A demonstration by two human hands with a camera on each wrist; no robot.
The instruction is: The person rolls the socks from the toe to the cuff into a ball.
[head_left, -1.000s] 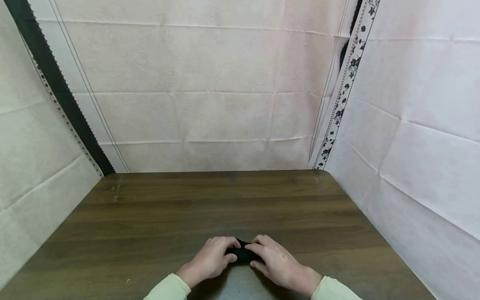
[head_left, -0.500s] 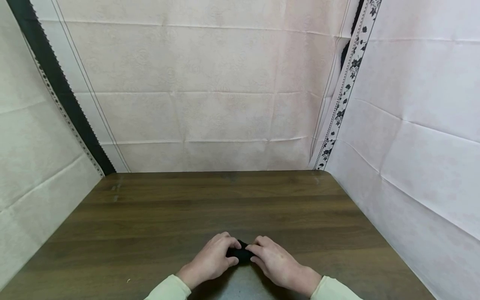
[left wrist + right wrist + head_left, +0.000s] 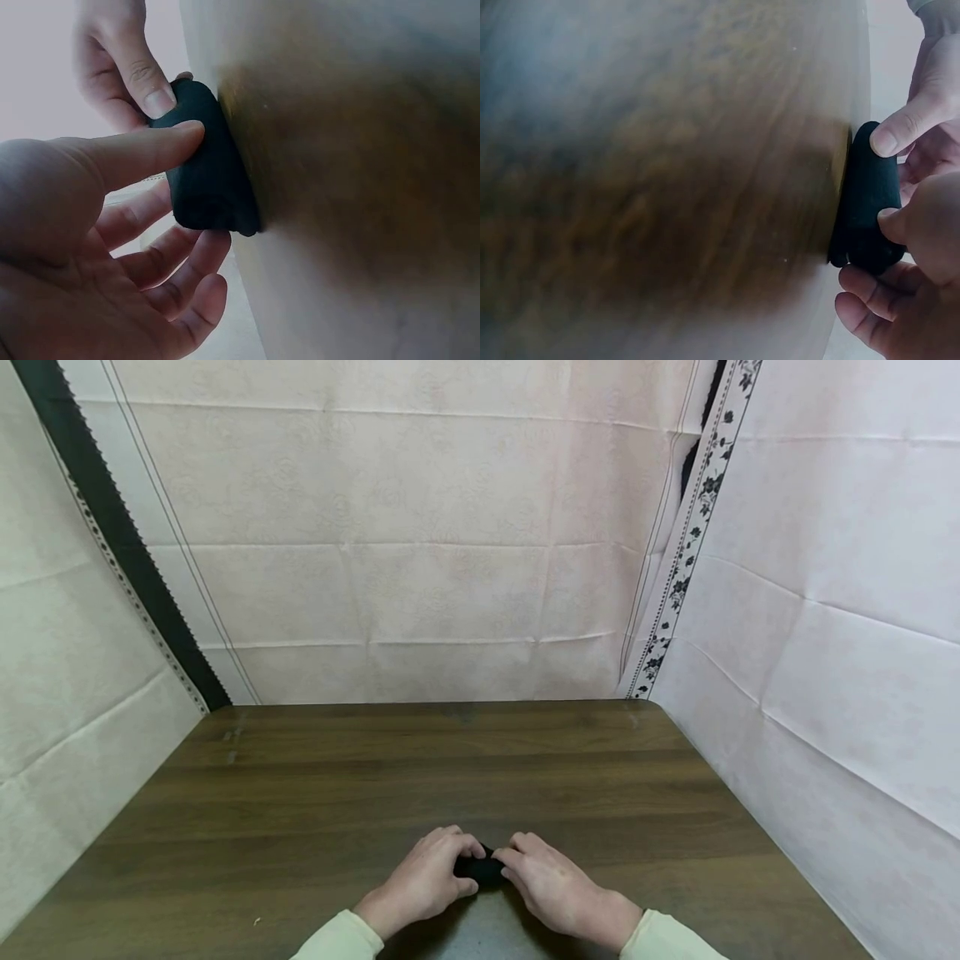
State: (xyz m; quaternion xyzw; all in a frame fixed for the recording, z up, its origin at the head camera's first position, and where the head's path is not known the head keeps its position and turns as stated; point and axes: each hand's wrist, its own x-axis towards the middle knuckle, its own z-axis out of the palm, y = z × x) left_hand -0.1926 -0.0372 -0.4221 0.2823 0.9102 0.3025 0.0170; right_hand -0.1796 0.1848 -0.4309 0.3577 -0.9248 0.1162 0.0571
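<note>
A black rolled-up cloth (image 3: 477, 871) lies on the table near its front, between the two hands. My left hand (image 3: 426, 875) holds its left end, thumb on the near side and fingers beyond. The right hand (image 3: 553, 887) grips the other end in the same manner. Seen from the left wrist, the black roll (image 3: 210, 169) is a thick, soft bundle with the left thumb pressed on it. In the right wrist view both thumbs rest on the roll (image 3: 866, 199), and a layered edge shows at its end. Exactly what kind of cloth it is cannot be seen.
The brown wood-grain table (image 3: 450, 768) stretches away to a back wall of pale creased cloth (image 3: 450, 568). Similar cloth hangs on the left (image 3: 90, 727) and right (image 3: 825, 610). A tiny pale scrap (image 3: 257, 921) lies at the front left.
The point of black cloth standing up between the hands has become smaller. My left fingers have shifted slightly to the right; the right hand has hardly moved.
</note>
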